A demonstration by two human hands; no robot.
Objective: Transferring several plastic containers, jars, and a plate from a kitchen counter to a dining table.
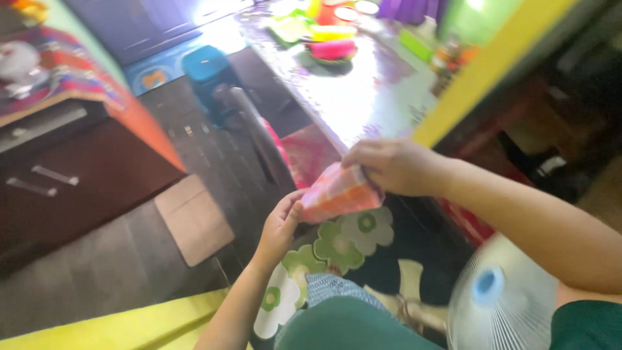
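Observation:
Both my hands hold a small orange and pink checked packet [338,193] in mid-air, near the middle of the head view. My right hand [389,165] grips its upper right end from above, fingers closed over it. My left hand [280,223] pinches its lower left edge between thumb and fingers. The picture is blurred, so the packet's exact kind is unclear. Below the hands lies a dark mat with green and white flowers [353,236].
A long shiny table [363,97] with bright plastic dishes [332,48] runs away ahead. A dark wooden cabinet [71,181] stands at left, a beige floor mat [193,219] beside it. A white fan [502,304] sits at lower right, a blue stool [206,65] farther off.

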